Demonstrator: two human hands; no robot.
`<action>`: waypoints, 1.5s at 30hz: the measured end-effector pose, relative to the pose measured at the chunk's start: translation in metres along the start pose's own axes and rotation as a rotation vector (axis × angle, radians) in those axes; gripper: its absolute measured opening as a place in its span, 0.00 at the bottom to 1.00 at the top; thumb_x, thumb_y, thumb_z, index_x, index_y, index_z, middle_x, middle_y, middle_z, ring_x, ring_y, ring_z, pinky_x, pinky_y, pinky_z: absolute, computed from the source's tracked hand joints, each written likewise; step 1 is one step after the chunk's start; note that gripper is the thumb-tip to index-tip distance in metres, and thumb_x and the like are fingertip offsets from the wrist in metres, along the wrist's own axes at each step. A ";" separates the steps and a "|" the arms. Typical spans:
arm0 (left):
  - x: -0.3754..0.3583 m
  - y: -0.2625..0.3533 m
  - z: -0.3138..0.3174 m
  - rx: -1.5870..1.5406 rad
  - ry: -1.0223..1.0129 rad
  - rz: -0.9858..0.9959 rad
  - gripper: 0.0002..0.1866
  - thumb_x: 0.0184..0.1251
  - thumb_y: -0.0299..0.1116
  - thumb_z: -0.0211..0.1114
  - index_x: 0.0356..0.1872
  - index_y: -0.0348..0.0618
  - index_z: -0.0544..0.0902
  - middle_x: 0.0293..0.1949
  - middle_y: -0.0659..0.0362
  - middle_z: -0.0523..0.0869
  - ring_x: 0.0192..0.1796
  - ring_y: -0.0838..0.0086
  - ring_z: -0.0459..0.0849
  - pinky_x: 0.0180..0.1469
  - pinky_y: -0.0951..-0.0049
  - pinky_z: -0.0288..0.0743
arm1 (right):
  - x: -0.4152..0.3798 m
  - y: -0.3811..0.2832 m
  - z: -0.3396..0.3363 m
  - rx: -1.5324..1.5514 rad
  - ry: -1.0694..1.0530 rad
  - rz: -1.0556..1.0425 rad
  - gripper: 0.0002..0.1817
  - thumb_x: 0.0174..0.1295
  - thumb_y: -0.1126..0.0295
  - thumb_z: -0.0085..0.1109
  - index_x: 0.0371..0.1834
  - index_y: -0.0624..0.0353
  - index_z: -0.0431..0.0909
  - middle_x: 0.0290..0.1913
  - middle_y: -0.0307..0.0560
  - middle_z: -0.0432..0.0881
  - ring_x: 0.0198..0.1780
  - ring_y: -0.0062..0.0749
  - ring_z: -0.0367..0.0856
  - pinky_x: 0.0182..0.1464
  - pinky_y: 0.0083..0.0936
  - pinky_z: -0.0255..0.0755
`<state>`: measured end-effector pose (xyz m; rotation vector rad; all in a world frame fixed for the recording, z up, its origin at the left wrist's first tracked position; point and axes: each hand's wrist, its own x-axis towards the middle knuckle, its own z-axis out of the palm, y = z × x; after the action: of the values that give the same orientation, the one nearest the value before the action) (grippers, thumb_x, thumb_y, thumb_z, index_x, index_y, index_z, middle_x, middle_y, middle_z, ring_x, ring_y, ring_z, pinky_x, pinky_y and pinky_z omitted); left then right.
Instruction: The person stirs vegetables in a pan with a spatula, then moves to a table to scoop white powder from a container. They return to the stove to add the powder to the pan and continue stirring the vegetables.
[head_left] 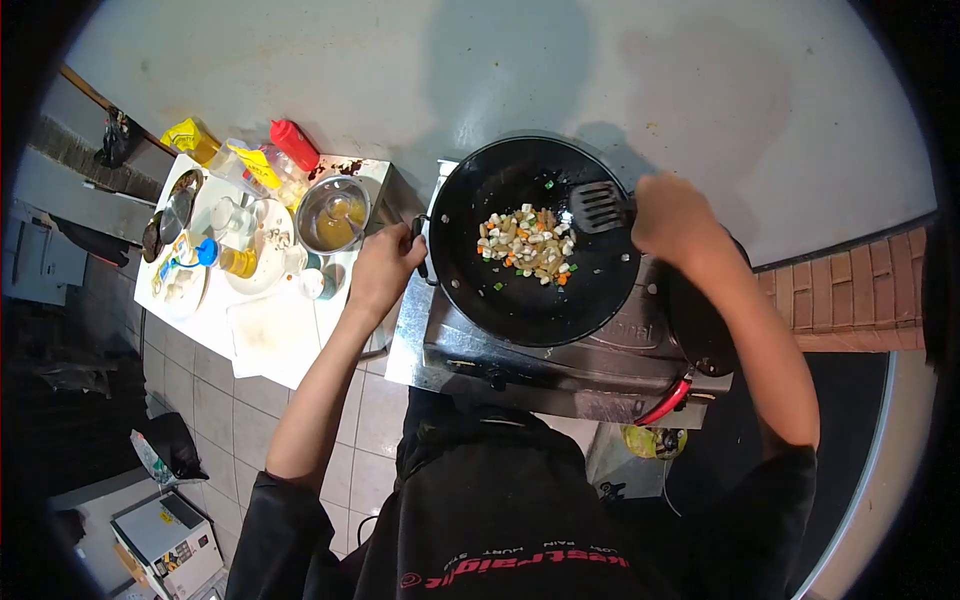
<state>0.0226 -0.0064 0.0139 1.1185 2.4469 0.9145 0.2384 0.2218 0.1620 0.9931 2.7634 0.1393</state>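
Note:
A large black wok [540, 320] sits on the gas stove [480, 350]. Chopped food [527, 243] in white, orange, green and light brown pieces lies heaped in its middle. My left hand [383, 268] is closed around the wok's left side handle [420, 250]. At the upper right of the wok, my right hand [668, 218] grips a slotted spatula [598, 207]. The spatula's dark slotted head is over the wok's inner wall, to the right of the food; the handle is mostly hidden by my fingers.
Left of the stove, a white table [262, 335] bears a metal bowl [333, 215] with yellowish liquid, a red squeeze bottle [294, 145], plates and jars. A second dark pan [705, 320] with a red handle [664, 402] stands at the right. The wall [700, 90] rises behind the wok.

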 end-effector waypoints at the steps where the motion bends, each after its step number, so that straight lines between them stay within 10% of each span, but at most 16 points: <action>1: -0.001 -0.003 0.001 -0.011 0.004 0.023 0.17 0.64 0.41 0.62 0.30 0.33 0.81 0.28 0.43 0.84 0.35 0.48 0.84 0.40 0.54 0.76 | 0.021 0.002 0.005 0.013 -0.122 0.006 0.12 0.52 0.74 0.58 0.38 0.67 0.84 0.40 0.63 0.85 0.45 0.56 0.85 0.48 0.45 0.80; 6: -0.002 -0.005 0.002 0.017 -0.005 0.019 0.17 0.65 0.39 0.63 0.31 0.30 0.79 0.24 0.43 0.81 0.28 0.50 0.81 0.34 0.58 0.72 | 0.035 0.004 0.054 0.394 -0.225 -0.208 0.06 0.58 0.71 0.59 0.36 0.59 0.82 0.36 0.60 0.84 0.43 0.57 0.83 0.46 0.48 0.74; 15: -0.002 -0.001 -0.001 0.005 -0.018 -0.010 0.18 0.64 0.42 0.64 0.31 0.32 0.80 0.26 0.43 0.83 0.32 0.49 0.83 0.38 0.55 0.75 | 0.047 -0.001 0.039 -0.029 0.217 -0.471 0.17 0.58 0.75 0.59 0.50 0.47 0.80 0.31 0.54 0.84 0.40 0.50 0.84 0.41 0.45 0.75; 19: -0.002 -0.004 -0.001 -0.015 -0.016 0.017 0.18 0.64 0.40 0.64 0.29 0.29 0.78 0.22 0.43 0.80 0.26 0.50 0.80 0.33 0.58 0.71 | 0.029 0.002 0.037 0.054 -0.013 -0.530 0.16 0.59 0.73 0.60 0.51 0.47 0.79 0.32 0.55 0.84 0.40 0.53 0.83 0.40 0.45 0.76; 25: -0.001 -0.004 -0.002 0.004 -0.060 -0.042 0.18 0.63 0.44 0.63 0.32 0.35 0.83 0.28 0.44 0.85 0.36 0.47 0.85 0.42 0.52 0.77 | 0.020 0.022 0.011 -0.064 0.030 -0.255 0.11 0.48 0.74 0.59 0.35 0.62 0.85 0.34 0.62 0.83 0.40 0.57 0.84 0.45 0.45 0.78; 30: -0.002 -0.003 -0.001 -0.007 -0.057 -0.037 0.18 0.64 0.44 0.63 0.32 0.34 0.83 0.28 0.44 0.85 0.35 0.48 0.85 0.41 0.52 0.77 | 0.035 0.000 0.036 0.063 -0.559 -0.063 0.14 0.51 0.70 0.57 0.38 0.63 0.86 0.40 0.62 0.86 0.49 0.52 0.85 0.51 0.39 0.79; 36: -0.004 -0.007 -0.001 -0.080 -0.017 -0.004 0.18 0.64 0.38 0.64 0.29 0.28 0.79 0.18 0.45 0.77 0.20 0.58 0.76 0.30 0.61 0.69 | -0.059 -0.012 0.088 0.690 -0.045 -0.165 0.09 0.65 0.69 0.56 0.44 0.59 0.77 0.29 0.64 0.81 0.34 0.62 0.81 0.38 0.51 0.73; 38: -0.004 -0.006 -0.002 -0.064 -0.017 0.005 0.18 0.64 0.38 0.64 0.29 0.28 0.79 0.18 0.45 0.77 0.21 0.58 0.76 0.30 0.61 0.69 | -0.100 -0.028 0.075 0.602 -0.087 -0.117 0.20 0.65 0.70 0.55 0.60 0.59 0.68 0.30 0.65 0.79 0.31 0.62 0.81 0.33 0.51 0.74; 45: -0.003 -0.003 -0.002 -0.107 -0.029 0.022 0.18 0.65 0.40 0.64 0.30 0.28 0.80 0.18 0.47 0.76 0.20 0.63 0.73 0.29 0.62 0.67 | -0.139 -0.081 0.090 0.289 -0.129 -0.097 0.30 0.60 0.77 0.54 0.68 0.69 0.61 0.44 0.65 0.74 0.30 0.56 0.83 0.34 0.44 0.79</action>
<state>0.0222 -0.0106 0.0134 1.1154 2.3376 1.0163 0.3125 0.0727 0.0837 0.8909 2.7543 -0.3363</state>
